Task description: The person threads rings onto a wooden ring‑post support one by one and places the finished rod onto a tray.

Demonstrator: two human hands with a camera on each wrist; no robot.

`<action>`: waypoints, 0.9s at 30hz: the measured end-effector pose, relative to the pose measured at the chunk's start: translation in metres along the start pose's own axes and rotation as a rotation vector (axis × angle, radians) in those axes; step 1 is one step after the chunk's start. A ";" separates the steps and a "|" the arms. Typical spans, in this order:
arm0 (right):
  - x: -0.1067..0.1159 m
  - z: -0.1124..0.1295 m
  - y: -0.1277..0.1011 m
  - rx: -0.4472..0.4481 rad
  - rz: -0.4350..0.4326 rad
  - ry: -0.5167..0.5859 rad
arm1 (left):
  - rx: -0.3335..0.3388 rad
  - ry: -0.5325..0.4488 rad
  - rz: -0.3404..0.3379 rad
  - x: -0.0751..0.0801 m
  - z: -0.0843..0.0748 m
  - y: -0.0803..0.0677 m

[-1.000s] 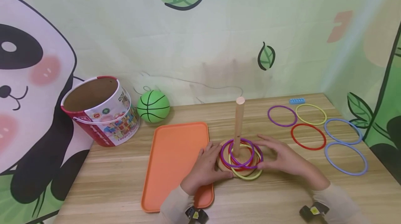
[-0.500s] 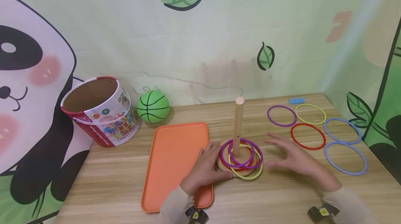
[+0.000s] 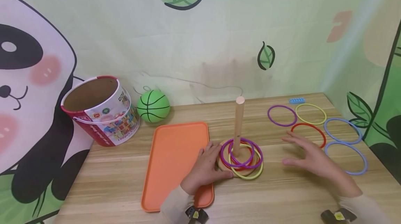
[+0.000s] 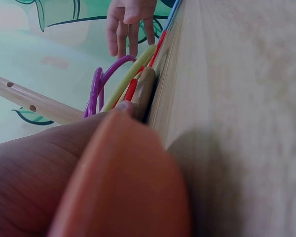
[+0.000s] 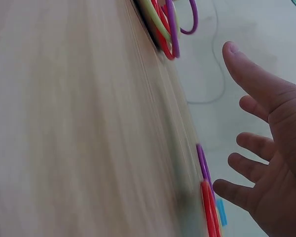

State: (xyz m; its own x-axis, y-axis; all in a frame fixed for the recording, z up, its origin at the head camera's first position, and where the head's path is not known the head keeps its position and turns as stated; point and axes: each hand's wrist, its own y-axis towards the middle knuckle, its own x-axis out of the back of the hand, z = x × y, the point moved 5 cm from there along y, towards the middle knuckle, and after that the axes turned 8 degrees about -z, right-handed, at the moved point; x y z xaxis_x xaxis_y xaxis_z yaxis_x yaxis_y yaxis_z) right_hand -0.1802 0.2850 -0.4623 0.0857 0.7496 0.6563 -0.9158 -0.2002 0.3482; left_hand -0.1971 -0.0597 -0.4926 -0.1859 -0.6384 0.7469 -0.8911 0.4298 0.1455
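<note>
A wooden peg (image 3: 239, 126) stands on a round wooden base (image 3: 223, 165) with several purple, red and yellow rings (image 3: 241, 158) stacked round it. My left hand (image 3: 205, 168) rests against the left edge of the base (image 4: 144, 91), fingers touching it. My right hand (image 3: 308, 158) hovers open above the table to the right of the stack, fingers spread (image 5: 259, 163), holding nothing. Just beyond it lies a red ring (image 3: 308, 134). The left wrist view shows the stacked rings (image 4: 113, 84) edge on.
Loose rings lie at the right: purple (image 3: 282, 115), yellow (image 3: 311, 113) and two blue (image 3: 344, 152). A small blue block (image 3: 297, 100) sits behind them. An orange tray (image 3: 175, 163) lies left of the stack. A tipped bucket (image 3: 100, 109) and a green ball (image 3: 153, 106) stand at the back left.
My right hand has left the ring stack and moved right, toward the loose red ring. The left hand has stayed on the base.
</note>
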 end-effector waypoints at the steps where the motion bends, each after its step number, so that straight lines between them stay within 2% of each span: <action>1: 0.002 -0.002 -0.001 -0.006 -0.008 0.005 | -0.001 0.002 -0.001 0.000 0.000 0.000; 15: 0.034 -0.028 -0.026 -0.099 -0.081 -0.013 | 0.002 0.000 -0.001 -0.001 0.002 0.000; 27: 0.052 -0.041 -0.044 -0.061 -0.153 -0.037 | -0.012 0.012 -0.008 -0.001 0.001 0.000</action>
State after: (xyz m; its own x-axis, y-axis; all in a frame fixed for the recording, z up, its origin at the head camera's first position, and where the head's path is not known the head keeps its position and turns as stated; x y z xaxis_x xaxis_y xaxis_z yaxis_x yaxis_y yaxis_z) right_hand -0.1515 0.3587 -0.4715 0.2393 0.7447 0.6230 -0.9129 -0.0459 0.4056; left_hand -0.1978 -0.0598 -0.4939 -0.1740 -0.6340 0.7535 -0.8874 0.4327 0.1592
